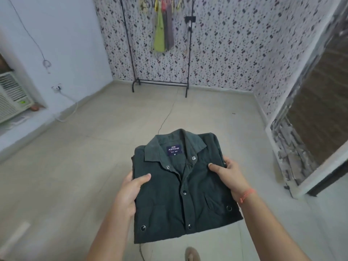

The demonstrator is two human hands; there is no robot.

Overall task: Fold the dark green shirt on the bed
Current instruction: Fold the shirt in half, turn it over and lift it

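Observation:
The dark green shirt (180,189) is folded into a neat rectangle, collar and label facing up, snap buttons down its front. I hold it in the air above the floor. My left hand (130,191) grips its left edge with the thumb on top. My right hand (229,176) grips the right edge the same way, thumb lying on the fabric; an orange thread sits on that wrist. The fingers of both hands are hidden under the shirt. No bed is in view.
A black clothes rack (160,53) with a few hanging garments stands against the patterned far wall. An air conditioner unit (11,95) sits at the left. A mirror (316,129) leans at the right. Pale tiled floor (75,166) spreads below, and my foot (192,254) shows at the bottom.

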